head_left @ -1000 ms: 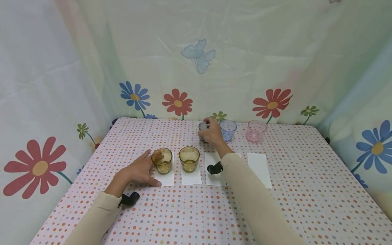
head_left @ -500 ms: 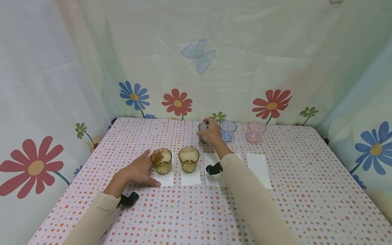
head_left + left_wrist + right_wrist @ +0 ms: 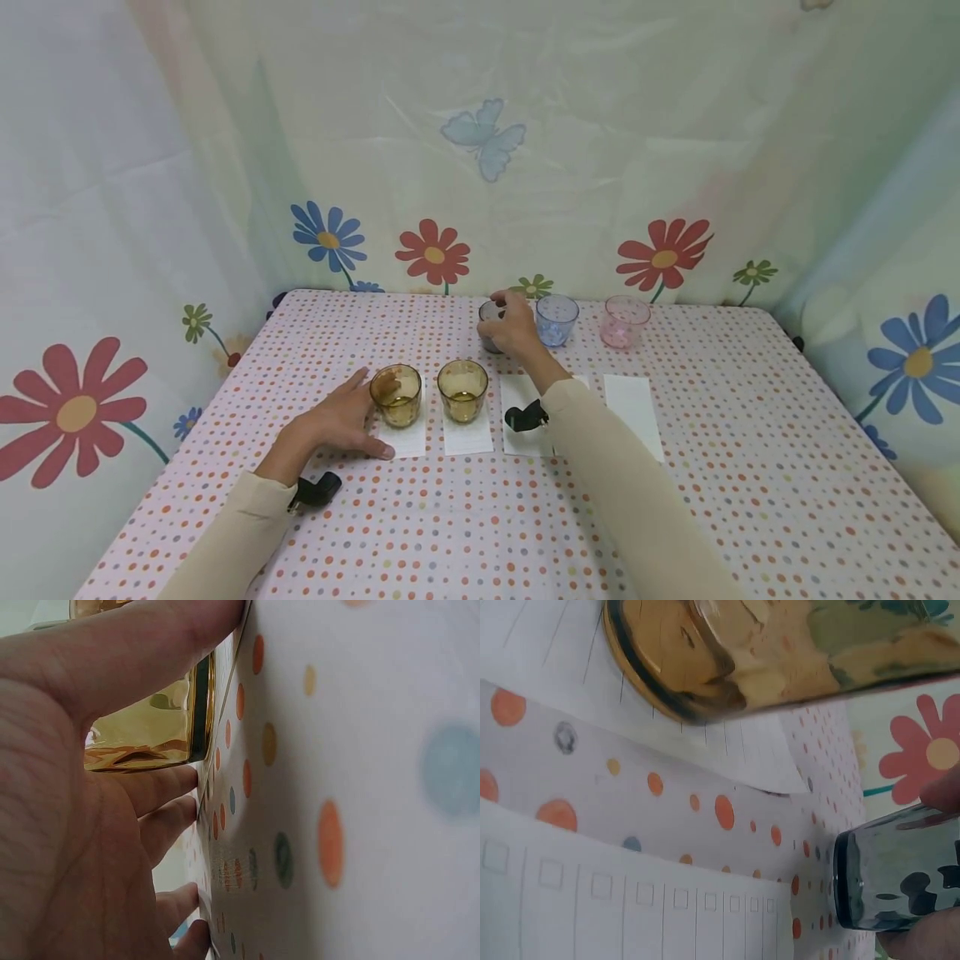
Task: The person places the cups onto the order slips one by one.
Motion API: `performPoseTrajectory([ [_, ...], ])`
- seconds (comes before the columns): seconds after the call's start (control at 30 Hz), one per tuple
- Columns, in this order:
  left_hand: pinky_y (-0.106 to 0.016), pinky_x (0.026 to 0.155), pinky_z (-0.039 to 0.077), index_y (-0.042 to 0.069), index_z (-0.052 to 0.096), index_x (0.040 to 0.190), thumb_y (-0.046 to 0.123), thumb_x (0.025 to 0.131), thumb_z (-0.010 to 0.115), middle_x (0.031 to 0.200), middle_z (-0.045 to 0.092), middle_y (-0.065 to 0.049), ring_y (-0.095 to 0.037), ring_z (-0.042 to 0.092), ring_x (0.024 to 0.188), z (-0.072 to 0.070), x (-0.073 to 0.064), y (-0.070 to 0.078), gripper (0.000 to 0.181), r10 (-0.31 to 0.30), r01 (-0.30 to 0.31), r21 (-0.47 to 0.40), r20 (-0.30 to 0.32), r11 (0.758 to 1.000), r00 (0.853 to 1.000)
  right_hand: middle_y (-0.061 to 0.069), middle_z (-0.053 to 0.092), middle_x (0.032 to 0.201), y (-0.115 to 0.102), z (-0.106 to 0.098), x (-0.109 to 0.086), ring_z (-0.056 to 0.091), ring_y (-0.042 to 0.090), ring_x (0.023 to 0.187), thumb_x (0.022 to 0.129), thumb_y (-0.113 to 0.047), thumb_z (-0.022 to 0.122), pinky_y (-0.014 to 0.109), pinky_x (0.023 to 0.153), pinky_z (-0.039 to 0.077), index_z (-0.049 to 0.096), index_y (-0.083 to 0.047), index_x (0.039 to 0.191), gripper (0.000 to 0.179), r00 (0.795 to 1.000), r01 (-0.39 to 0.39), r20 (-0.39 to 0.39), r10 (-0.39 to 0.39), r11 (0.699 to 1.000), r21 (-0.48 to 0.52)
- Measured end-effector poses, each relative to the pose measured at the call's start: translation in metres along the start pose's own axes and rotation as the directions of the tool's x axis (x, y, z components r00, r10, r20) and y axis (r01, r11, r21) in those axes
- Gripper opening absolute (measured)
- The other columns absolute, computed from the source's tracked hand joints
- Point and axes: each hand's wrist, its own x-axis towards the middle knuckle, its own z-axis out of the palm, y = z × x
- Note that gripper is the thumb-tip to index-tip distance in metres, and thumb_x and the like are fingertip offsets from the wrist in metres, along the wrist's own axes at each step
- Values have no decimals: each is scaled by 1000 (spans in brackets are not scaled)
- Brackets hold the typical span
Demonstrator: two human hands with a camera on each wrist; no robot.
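My right hand (image 3: 516,325) grips a small grey glass (image 3: 490,315) near the back of the table, thumb and fingers on opposite sides. The right wrist view shows this grey glass (image 3: 896,874) with its base close to the cloth. My left hand (image 3: 341,421) rests on the table beside the left amber glass (image 3: 397,398), its fingers loosely spread behind the glass and its thumb on the near side. That glass stands on a white paper slip (image 3: 411,443). A second amber glass (image 3: 462,392) stands upright on another slip (image 3: 468,439) to its right.
A blue-tinted glass (image 3: 557,321) and a pink one (image 3: 626,322) stand at the back, right of my right hand. Another paper slip (image 3: 521,442) lies partly under my right forearm. Farther right lies one more slip (image 3: 633,412). A curtain (image 3: 570,208) hangs behind the table.
In the last half second my right hand and the grey glass have shifted slightly left and nearer, away from the blue glass. The left hand keeps its place.
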Motion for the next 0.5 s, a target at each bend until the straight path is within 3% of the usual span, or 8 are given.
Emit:
performPoseTrajectory([
  [0.2,-64,120,18,3,31,159,59,67,89,162,34,-19,-45,3,155,1,1,-1,122,8,-9,18,10,1000,1000,13,49,136,-5,1,-6,51,34,121,81,-6,68,45,83,50,52,-5,141,62,1000,6,8,-6,1000,17],
  [0.5,-63,121,16,8,28,161,55,66,91,162,34,-16,-44,1,155,2,0,-3,123,27,-27,8,-6,1000,1000,13,52,136,-6,0,-9,52,38,126,79,-6,69,45,87,53,54,-5,139,61,999,39,16,-40,999,33],
])
